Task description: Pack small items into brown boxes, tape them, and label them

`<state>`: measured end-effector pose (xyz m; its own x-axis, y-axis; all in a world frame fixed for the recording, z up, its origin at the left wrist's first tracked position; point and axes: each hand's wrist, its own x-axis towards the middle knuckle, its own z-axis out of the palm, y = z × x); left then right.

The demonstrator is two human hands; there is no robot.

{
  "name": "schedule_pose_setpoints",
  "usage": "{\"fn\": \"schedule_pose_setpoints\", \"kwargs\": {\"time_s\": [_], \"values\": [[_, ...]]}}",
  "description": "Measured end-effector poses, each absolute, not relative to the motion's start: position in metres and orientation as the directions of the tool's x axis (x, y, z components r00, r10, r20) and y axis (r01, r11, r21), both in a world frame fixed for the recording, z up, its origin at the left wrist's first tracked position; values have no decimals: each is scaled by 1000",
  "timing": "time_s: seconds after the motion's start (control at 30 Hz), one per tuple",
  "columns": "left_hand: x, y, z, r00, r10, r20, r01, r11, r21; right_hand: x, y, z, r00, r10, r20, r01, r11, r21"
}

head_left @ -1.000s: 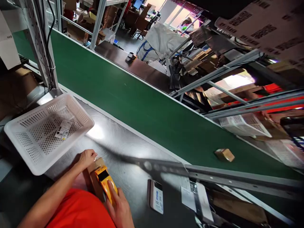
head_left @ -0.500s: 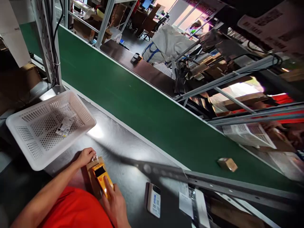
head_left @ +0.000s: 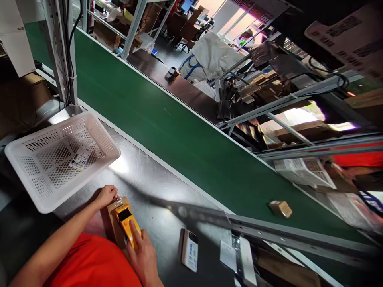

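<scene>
The right hand's grip is closed around the near end of a yellow, elongated handheld device with a black panel, whose long axis points far and left over a brown cardboard box on the shiny metal counter. The box lies to that grip's far left, slanted much alike; whether device and box touch is unclear. The left hand is nearer the box's far end, fingers curled there, their hold too small to tell.

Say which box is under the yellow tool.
The near box, by the left hand; the right hand holds the tool over it. The far box is on the green belt.
</scene>
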<state>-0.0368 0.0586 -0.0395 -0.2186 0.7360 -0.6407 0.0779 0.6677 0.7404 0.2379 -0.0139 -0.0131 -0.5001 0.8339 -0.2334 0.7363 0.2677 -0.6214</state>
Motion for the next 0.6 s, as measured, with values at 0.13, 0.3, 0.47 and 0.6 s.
{"fn": "schedule_pose_setpoints", "kwargs": {"time_s": [0.13,0.3,0.47,0.6], "values": [[-39,58,-40,-257,752,-607,337,658,673,236,-13,-12,-494,835,-241,748,267,-608],[-43,56,-37,-205,787,-581,586,575,571,235,-12,-13,-499,831,-247,751,272,-602],[-50,61,-29,-163,800,-577,707,502,497,235,-9,-19,-523,824,-218,741,313,-594],[-42,74,-26,-130,792,-596,715,491,497,232,-7,-17,-530,822,-209,734,321,-598]]}}
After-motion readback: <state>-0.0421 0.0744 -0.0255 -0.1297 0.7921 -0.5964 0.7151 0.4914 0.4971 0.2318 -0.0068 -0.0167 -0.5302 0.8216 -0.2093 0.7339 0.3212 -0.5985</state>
